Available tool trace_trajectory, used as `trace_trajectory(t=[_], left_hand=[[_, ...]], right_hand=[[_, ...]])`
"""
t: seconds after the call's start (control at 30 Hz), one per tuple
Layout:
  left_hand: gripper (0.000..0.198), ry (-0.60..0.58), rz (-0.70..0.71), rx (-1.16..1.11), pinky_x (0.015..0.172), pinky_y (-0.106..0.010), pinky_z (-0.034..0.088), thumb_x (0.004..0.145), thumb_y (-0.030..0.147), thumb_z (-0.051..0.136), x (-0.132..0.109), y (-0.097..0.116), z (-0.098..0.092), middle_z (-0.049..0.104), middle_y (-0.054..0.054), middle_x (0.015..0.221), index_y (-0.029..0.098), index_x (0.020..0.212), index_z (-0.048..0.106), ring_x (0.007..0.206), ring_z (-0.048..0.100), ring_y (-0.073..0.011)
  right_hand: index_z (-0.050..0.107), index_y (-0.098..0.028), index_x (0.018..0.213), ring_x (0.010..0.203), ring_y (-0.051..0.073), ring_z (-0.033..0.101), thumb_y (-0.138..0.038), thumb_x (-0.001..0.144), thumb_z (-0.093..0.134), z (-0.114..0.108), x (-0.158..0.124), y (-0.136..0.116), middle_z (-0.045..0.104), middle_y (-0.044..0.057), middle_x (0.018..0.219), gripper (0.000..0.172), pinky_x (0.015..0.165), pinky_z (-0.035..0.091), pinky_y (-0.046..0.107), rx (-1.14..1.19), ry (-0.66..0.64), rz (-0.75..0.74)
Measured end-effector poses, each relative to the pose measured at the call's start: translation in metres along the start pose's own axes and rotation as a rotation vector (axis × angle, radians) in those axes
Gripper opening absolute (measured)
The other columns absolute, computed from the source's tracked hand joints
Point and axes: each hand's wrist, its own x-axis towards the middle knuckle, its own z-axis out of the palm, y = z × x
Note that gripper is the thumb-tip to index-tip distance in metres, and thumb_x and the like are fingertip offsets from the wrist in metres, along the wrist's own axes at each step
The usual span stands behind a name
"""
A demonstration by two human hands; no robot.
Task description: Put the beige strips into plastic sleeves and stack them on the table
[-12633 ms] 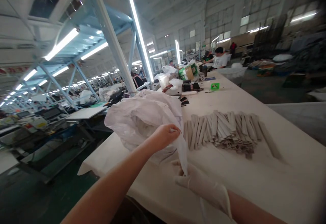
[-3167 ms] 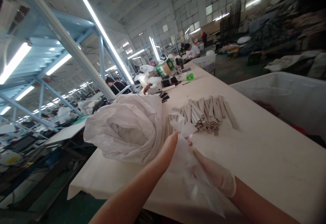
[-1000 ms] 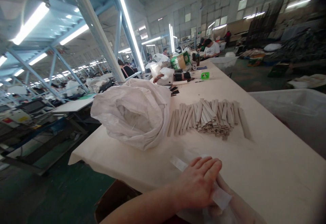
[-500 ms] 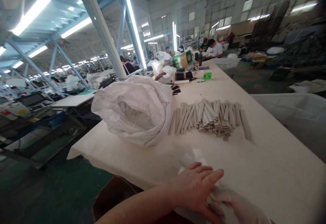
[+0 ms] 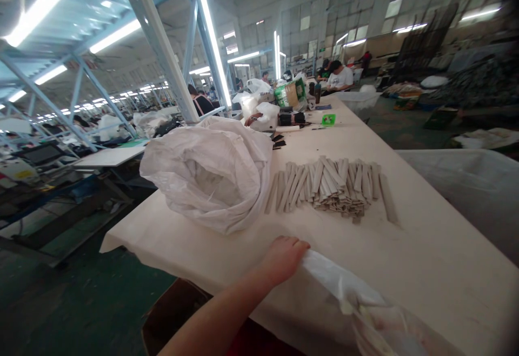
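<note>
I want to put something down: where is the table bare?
The table is bare right of the grey strips to its right edge, and beyond them up to the green container. It's crowded at the left, with the white sack, and near the front, where the left hand holds white plastic.

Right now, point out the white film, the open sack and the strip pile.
White film (image 5: 329, 275): head view, on its upper stretch.
Open sack (image 5: 252, 180): head view, on the wall right of its mouth.
Strip pile (image 5: 339, 187): head view, near its middle.
</note>
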Motion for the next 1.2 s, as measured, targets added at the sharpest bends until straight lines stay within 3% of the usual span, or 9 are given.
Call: trace_trajectory(t=[0.13,0.3,0.47,0.63,0.8,0.93,1.0,1.1,1.2], left_hand=[[0.034,0.015,-0.147,-0.049,0.089,-0.031,0.044,0.086,0.011,0.040,0.001,-0.020,-0.004,0.067,-0.007,0.106,0.019,0.115,0.057,0.096,0.061,-0.0200],[0.030,-0.030,-0.263,-0.149,0.086,-0.031,0.045,0.087,0.016,0.039,0.003,-0.039,-0.011,0.068,-0.008,0.104,0.018,0.109,0.060,0.095,0.062,-0.0209],[0.013,-0.139,-0.322,-0.295,0.079,-0.031,0.045,0.082,0.026,0.053,0.001,-0.049,-0.022,0.067,-0.006,0.086,0.017,0.083,0.063,0.084,0.060,-0.0219],[0.023,-0.229,-0.444,-0.536,0.055,-0.022,0.041,0.078,0.038,0.054,-0.006,-0.052,-0.033,0.049,0.003,0.057,0.017,0.070,0.058,0.053,0.048,-0.0117],[0.038,-0.177,-0.551,-0.768,0.044,-0.020,0.039,0.086,0.045,0.029,-0.003,-0.029,-0.038,0.038,0.007,0.058,0.016,0.096,0.053,0.043,0.035,-0.0075],[0.032,-0.136,-0.509,-0.819,0.049,-0.021,0.044,0.087,0.032,0.028,0.009,0.014,-0.031,0.042,0.006,0.060,0.016,0.107,0.048,0.044,0.037,-0.0074],[0.029,-0.120,-0.454,-0.766,0.054,-0.022,0.046,0.083,0.026,0.036,0.014,0.033,-0.028,0.050,0.004,0.064,0.017,0.106,0.052,0.050,0.045,-0.0093],[0.026,-0.062,-0.372,-0.566,0.071,-0.031,0.048,0.080,0.022,0.045,0.018,0.049,-0.026,0.064,-0.005,0.081,0.018,0.102,0.058,0.073,0.059,-0.0183],[0.026,-0.052,-0.362,-0.358,0.076,-0.040,0.047,0.081,0.020,0.043,0.021,0.051,-0.028,0.067,-0.013,0.088,0.015,0.099,0.061,0.084,0.062,-0.0277]], right_hand=[[0.068,-0.017,0.071,0.071,0.025,0.065,-0.044,0.074,0.064,0.012,-0.004,-0.014,0.068,0.011,0.072,0.028,0.071,0.051,0.039,0.126,0.066,0.093],[0.066,-0.017,0.072,0.069,0.019,0.064,-0.023,0.065,0.075,0.014,0.012,-0.021,0.069,0.005,0.073,0.013,0.076,0.051,0.034,0.367,0.214,0.010],[0.052,-0.020,0.061,0.045,0.007,0.052,-0.008,0.068,0.073,-0.012,0.028,-0.032,0.051,-0.008,0.049,0.025,0.056,0.051,0.020,0.692,0.064,-0.116],[0.051,-0.021,0.076,0.039,0.003,0.046,0.000,0.079,0.060,-0.034,0.021,-0.049,0.047,-0.010,0.050,0.023,0.041,0.041,0.011,0.900,-0.038,-0.232],[0.054,-0.020,0.093,0.039,0.003,0.044,-0.019,0.078,0.069,-0.039,0.025,-0.050,0.044,-0.011,0.050,0.021,0.041,0.042,0.012,0.911,0.031,-0.346],[0.051,-0.018,0.065,0.034,0.004,0.038,-0.012,0.074,0.068,-0.013,0.052,-0.035,0.039,-0.011,0.041,0.021,0.036,0.034,0.015,0.784,0.085,-0.212],[0.052,-0.018,0.062,0.038,0.006,0.044,-0.016,0.073,0.069,0.004,0.065,-0.024,0.047,-0.008,0.044,0.020,0.040,0.039,0.018,0.636,0.147,-0.129],[0.062,-0.018,0.076,0.049,0.011,0.054,-0.021,0.073,0.067,0.020,0.075,-0.009,0.061,-0.004,0.058,0.007,0.051,0.043,0.024,0.418,0.289,-0.219],[0.057,-0.020,0.063,0.046,0.011,0.049,-0.031,0.077,0.062,0.023,0.074,0.000,0.056,-0.004,0.051,0.018,0.050,0.040,0.025,0.324,0.231,-0.235]])
